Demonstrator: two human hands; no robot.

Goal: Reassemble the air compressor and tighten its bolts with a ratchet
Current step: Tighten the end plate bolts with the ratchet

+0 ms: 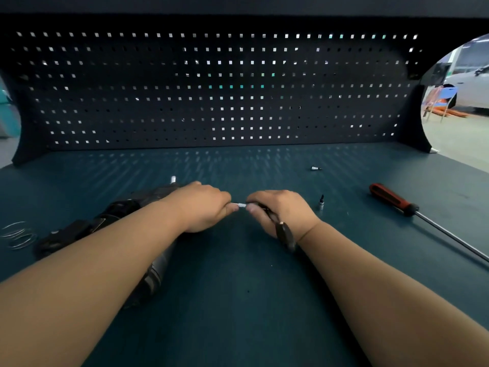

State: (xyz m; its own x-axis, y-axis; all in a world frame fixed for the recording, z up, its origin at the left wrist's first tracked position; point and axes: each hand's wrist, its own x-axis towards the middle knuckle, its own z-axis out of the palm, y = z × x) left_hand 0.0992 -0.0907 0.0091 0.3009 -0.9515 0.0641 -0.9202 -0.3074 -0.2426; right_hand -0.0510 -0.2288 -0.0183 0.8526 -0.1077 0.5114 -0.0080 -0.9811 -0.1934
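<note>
Dark teal workbench (238, 313) backed by a black pegboard (211, 88).

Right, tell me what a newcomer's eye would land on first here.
The two hands meet in the middle: the left hand pinches a small silver socket at the tip of the dark-handled ratchet that the right hand grips. The dark air compressor lies under the left forearm, and a red-handled screwdriver lies on the bench far right.
</note>
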